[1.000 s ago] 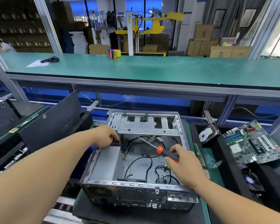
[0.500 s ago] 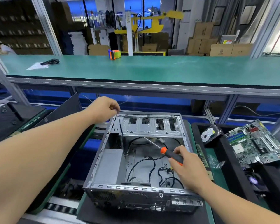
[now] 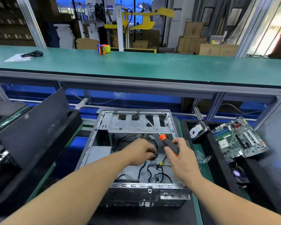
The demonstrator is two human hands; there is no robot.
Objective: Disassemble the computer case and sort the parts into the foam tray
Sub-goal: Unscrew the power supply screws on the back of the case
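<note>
Orange-collared screwdriver in right hand points up-left, away.

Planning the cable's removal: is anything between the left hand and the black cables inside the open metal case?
Nothing visible: the left hand already grips a black cable inside the grey metal computer case. The right hand holds the orange-and-black screwdriver beside it.

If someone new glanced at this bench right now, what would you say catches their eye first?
First the open computer case at the centre, with both hands inside it: the left hand grips black cables, and the right hand holds an orange-and-black screwdriver with its shaft pointing up and away. To the right, the green motherboard and a hard drive already lie in the black foam tray.
</note>
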